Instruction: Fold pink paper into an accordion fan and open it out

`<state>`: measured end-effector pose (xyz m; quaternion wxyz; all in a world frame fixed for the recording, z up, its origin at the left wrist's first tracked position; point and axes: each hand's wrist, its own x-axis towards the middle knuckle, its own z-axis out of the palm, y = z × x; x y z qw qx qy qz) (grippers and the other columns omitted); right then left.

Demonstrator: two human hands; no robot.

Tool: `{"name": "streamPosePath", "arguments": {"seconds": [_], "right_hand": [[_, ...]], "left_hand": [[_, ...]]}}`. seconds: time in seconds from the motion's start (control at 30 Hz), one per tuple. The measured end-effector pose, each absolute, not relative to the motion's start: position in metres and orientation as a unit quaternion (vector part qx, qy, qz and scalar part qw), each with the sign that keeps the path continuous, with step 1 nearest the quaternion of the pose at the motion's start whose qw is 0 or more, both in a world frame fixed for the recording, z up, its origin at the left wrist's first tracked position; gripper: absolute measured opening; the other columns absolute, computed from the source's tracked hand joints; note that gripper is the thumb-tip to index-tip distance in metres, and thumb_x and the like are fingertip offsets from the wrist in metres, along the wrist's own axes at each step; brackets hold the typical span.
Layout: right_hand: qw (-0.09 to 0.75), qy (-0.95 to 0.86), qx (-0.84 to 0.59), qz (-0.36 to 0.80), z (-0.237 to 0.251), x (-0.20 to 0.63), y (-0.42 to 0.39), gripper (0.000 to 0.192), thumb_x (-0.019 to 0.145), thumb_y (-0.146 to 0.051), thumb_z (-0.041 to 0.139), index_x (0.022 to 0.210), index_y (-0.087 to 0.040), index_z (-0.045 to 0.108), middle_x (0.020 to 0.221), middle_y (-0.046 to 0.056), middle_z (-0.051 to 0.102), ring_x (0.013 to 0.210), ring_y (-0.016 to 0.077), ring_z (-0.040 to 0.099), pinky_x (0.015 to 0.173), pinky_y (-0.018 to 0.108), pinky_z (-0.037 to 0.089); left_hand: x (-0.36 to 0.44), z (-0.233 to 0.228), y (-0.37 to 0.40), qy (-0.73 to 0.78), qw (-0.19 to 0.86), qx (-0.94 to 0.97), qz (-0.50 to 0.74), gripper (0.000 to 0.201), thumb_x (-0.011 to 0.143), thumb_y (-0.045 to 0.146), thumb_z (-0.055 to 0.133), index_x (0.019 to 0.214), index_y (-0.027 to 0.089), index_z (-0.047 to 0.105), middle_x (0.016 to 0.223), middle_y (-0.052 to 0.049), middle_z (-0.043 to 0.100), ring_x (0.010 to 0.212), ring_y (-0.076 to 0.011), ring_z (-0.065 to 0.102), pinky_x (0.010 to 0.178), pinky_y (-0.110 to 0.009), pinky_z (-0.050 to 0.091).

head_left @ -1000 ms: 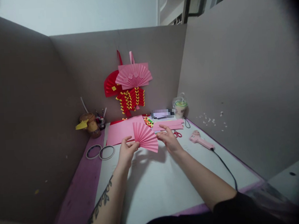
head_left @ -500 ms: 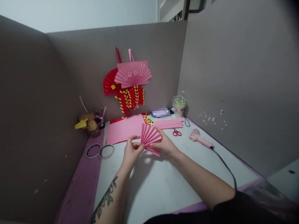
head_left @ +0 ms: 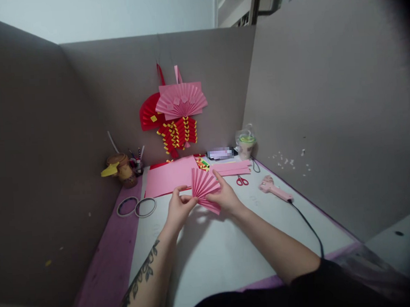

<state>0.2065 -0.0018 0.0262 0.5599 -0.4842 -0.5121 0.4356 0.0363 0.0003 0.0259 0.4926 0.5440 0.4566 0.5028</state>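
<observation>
Grey partition walls enclose a white table (head_left: pixel 211 259). Above it, a pleated pink paper fan (head_left: pixel 204 188) is pinched at its pivot by the left hand (head_left: pixel 178 208), while the right hand (head_left: pixel 225 196) grips its outer folds. Nearby lie two tape rings (head_left: pixel 136 207), one red scissors (head_left: pixel 242 181), one pink glue gun (head_left: pixel 274 190).

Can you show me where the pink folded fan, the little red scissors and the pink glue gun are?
pink folded fan (head_left: pixel 204 187), head view, on its pleats.
red scissors (head_left: pixel 242 181), head view, on the handles.
pink glue gun (head_left: pixel 275 191), head view, on its body.
</observation>
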Motion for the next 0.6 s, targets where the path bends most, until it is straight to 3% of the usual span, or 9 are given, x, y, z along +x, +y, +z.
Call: {"name": "streamPosePath", "arguments": {"seconds": [0.1, 0.23, 0.3, 0.6], "right_hand": [[0.572, -0.507, -0.465, 0.446, 0.024, 0.206, 0.0, 0.097, 0.054, -0.016, 0.073, 0.142, -0.019, 0.031, 0.098, 0.004, 0.066, 0.075, 0.0174, 0.063, 0.072, 0.03, 0.05], [0.561, -0.461, -0.418, 0.547, 0.022, 0.208, 0.003, 0.104, 0.055, -0.019, 0.074, 0.144, -0.02, 0.019, 0.065, -0.005, 0.064, 0.057, 0.0156, 0.061, 0.059, 0.029, 0.049], [0.566, -0.446, -0.408, 0.56, 0.022, 0.211, 0.005, 0.104, 0.054, -0.019, 0.074, 0.143, -0.019, 0.02, 0.057, -0.007, 0.062, 0.052, 0.0144, 0.059, 0.058, 0.028, 0.048], [0.585, -0.449, -0.418, 0.53, 0.029, 0.229, 0.01, 0.094, 0.052, -0.021, 0.078, 0.135, -0.017, 0.033, 0.057, -0.007, 0.063, 0.06, 0.0149, 0.062, 0.073, 0.032, 0.045]], "left_hand": [[0.033, 0.029, 0.0, 0.455, 0.501, 0.536, 0.504, 0.055, 0.059, 0.032, 0.075, 0.103, 0.018, 0.044, 0.057, 0.005, 0.063, 0.053, -0.0118, 0.058, 0.056, -0.021, 0.04], [0.026, 0.032, 0.004, 0.445, 0.516, 0.517, 0.518, 0.053, 0.059, 0.029, 0.075, 0.1, 0.018, 0.043, 0.055, 0.006, 0.061, 0.056, -0.0118, 0.058, 0.062, -0.023, 0.042], [0.023, 0.033, 0.006, 0.442, 0.524, 0.51, 0.52, 0.053, 0.059, 0.029, 0.075, 0.1, 0.018, 0.043, 0.055, 0.005, 0.061, 0.055, -0.012, 0.058, 0.062, -0.024, 0.042], [0.017, 0.032, 0.009, 0.442, 0.526, 0.501, 0.527, 0.058, 0.058, 0.029, 0.077, 0.102, 0.018, 0.041, 0.057, 0.004, 0.063, 0.057, -0.0126, 0.059, 0.063, -0.026, 0.043]]}}
